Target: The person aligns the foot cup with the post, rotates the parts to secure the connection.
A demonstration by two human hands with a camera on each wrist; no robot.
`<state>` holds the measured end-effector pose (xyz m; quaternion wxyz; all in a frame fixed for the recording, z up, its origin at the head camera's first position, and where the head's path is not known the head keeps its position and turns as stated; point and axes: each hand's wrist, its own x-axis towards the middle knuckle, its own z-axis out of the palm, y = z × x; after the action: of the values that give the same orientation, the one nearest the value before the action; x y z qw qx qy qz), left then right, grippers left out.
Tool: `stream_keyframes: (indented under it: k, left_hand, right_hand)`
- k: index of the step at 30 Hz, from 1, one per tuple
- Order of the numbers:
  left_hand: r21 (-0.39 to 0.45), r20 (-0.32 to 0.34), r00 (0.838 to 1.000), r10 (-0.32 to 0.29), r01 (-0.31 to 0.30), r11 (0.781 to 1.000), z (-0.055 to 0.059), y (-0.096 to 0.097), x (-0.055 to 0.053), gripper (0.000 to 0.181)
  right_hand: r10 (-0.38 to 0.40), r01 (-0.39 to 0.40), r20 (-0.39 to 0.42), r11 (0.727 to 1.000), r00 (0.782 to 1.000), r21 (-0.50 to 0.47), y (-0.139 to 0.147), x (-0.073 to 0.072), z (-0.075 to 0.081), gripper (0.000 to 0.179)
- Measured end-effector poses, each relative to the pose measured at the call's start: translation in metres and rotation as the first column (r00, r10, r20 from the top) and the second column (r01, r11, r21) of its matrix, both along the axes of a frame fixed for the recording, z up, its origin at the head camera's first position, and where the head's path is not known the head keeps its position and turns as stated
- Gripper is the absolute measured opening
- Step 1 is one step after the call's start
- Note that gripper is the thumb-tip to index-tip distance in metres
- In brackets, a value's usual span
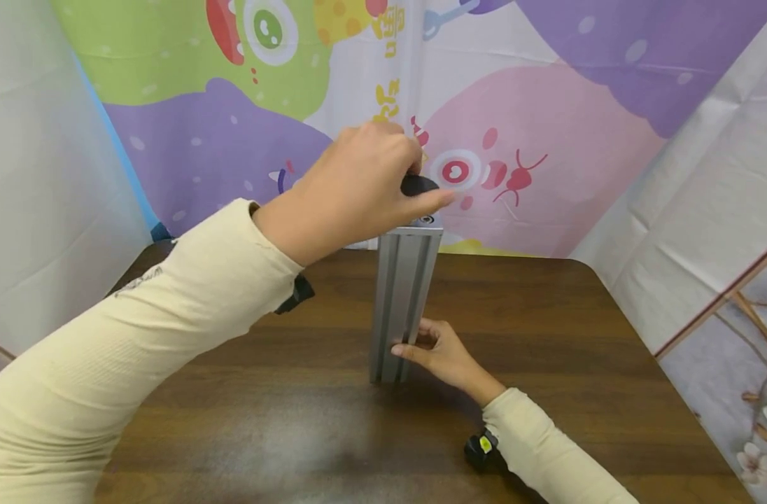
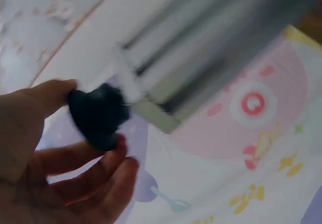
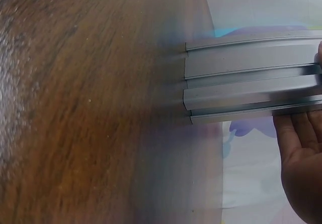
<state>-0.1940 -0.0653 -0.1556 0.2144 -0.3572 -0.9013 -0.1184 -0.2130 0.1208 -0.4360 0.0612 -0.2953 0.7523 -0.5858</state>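
A silver aluminium extrusion profile [image 1: 399, 301] stands upright on the table, with grooves running down its faces. My left hand [image 1: 364, 178] is at its top end, holding a black knob [image 1: 419, 185] between thumb and fingers. In the left wrist view the knob [image 2: 98, 114] has a wide outer face and narrows toward the profile's end; the picture is blurred there. A round hole [image 1: 426, 220] shows in the top face beside the knob. Low on the profile, my right hand [image 1: 449, 357] grips it, thumb on the near face and fingers behind.
The brown wooden table [image 1: 283, 420] reaches back to a cartoon-printed curtain [image 1: 516, 126]. White cloth [image 1: 692, 175] hangs at both sides. A black device [image 1: 481, 448] sits at the right wrist, and another dark one [image 1: 298, 292] shows below the left sleeve.
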Motion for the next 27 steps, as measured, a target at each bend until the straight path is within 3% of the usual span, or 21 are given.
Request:
stream_keyframes:
  k: [2,3,4,6,8,9,10,11,12,13,14,16,18,19,20,22,24,27]
  left_hand:
    - [-0.004,0.136,0.988,-0.080,0.081,0.997,0.007,-0.004,-0.003,0.028]
    - [-0.001,0.220,0.968,-0.121,0.125,0.992,0.011,-0.007,-0.005,0.022]
    - [0.007,0.308,0.938,-0.161,0.167,0.986,0.015,-0.010,-0.007,0.020]
    - [0.032,0.465,0.859,-0.216,0.227,0.973,0.023,-0.015,-0.010,0.031]
    - [0.063,0.564,0.787,-0.252,0.263,0.963,0.027,-0.019,-0.013,0.037]
    - [0.077,0.599,0.759,-0.256,0.264,0.961,0.028,-0.020,-0.014,0.039]
    - [0.097,0.622,0.736,-0.267,0.267,0.959,0.028,-0.021,-0.014,0.041]
    - [0.116,0.632,0.724,-0.277,0.265,0.957,0.028,-0.021,-0.014,0.041]
    - [0.129,0.630,0.723,-0.284,0.264,0.956,0.027,-0.021,-0.014,0.040]
    - [0.129,0.610,0.739,-0.286,0.263,0.956,0.025,-0.020,-0.014,0.039]
    - [0.125,0.580,0.765,-0.281,0.258,0.958,0.024,-0.019,-0.014,0.037]
    - [0.093,0.470,0.848,-0.244,0.228,0.969,0.020,-0.015,-0.013,0.033]
    - [0.046,0.309,0.935,-0.174,0.168,0.985,0.015,-0.010,-0.011,0.035]
    - [0.028,0.223,0.966,-0.130,0.127,0.991,0.012,-0.008,-0.010,0.038]
    - [0.018,0.149,0.985,-0.088,0.086,0.996,0.009,-0.005,-0.008,0.041]
    - [-0.014,0.010,1.000,-0.016,0.016,1.000,0.004,-0.001,-0.005,0.047]
    - [-0.042,-0.081,0.996,0.032,-0.035,0.998,0.000,0.002,-0.002,0.052]
    - [-0.097,-0.138,0.989,0.045,-0.059,0.994,-0.001,0.004,0.000,0.051]
  right_hand:
    - [0.003,-0.003,-0.004,1.000,1.000,-0.002,0.000,0.000,-0.001,0.020]
    - [0.000,0.000,-0.002,1.000,1.000,0.002,0.000,0.000,-0.001,0.021]
    - [-0.001,0.001,-0.001,1.000,1.000,0.004,0.001,0.000,-0.001,0.021]
    - [-0.004,0.004,0.000,1.000,1.000,0.010,0.001,0.000,0.000,0.020]
    - [-0.008,0.008,0.007,1.000,1.000,0.017,0.001,0.000,0.001,0.021]
    - [-0.011,0.010,0.010,1.000,1.000,0.020,0.002,0.000,0.001,0.022]
    - [-0.010,0.010,0.011,1.000,1.000,0.022,0.001,0.000,0.001,0.022]
    - [-0.010,0.009,0.013,1.000,1.000,0.024,0.001,0.001,0.001,0.023]
    - [-0.009,0.008,0.016,1.000,1.000,0.023,0.001,0.001,0.001,0.023]
    - [-0.008,0.008,0.018,1.000,1.000,0.023,0.001,0.001,0.001,0.023]
    - [-0.009,0.008,0.017,1.000,1.000,0.022,0.001,0.001,0.001,0.023]
    - [-0.010,0.009,0.017,1.000,1.000,0.021,0.001,0.001,0.002,0.022]
    - [-0.010,0.010,0.013,1.000,1.000,0.019,0.001,0.001,0.003,0.022]
    - [-0.010,0.010,0.010,1.000,1.000,0.019,0.001,0.001,0.003,0.021]
    - [-0.011,0.011,0.010,1.000,1.000,0.020,0.001,0.001,0.003,0.022]
    - [-0.009,0.009,0.011,1.000,1.000,0.018,0.001,0.001,0.003,0.022]
    - [-0.006,0.006,0.012,1.000,1.000,0.013,0.001,0.000,0.002,0.022]
    - [-0.004,0.004,0.013,1.000,1.000,0.001,0.002,0.000,0.001,0.022]
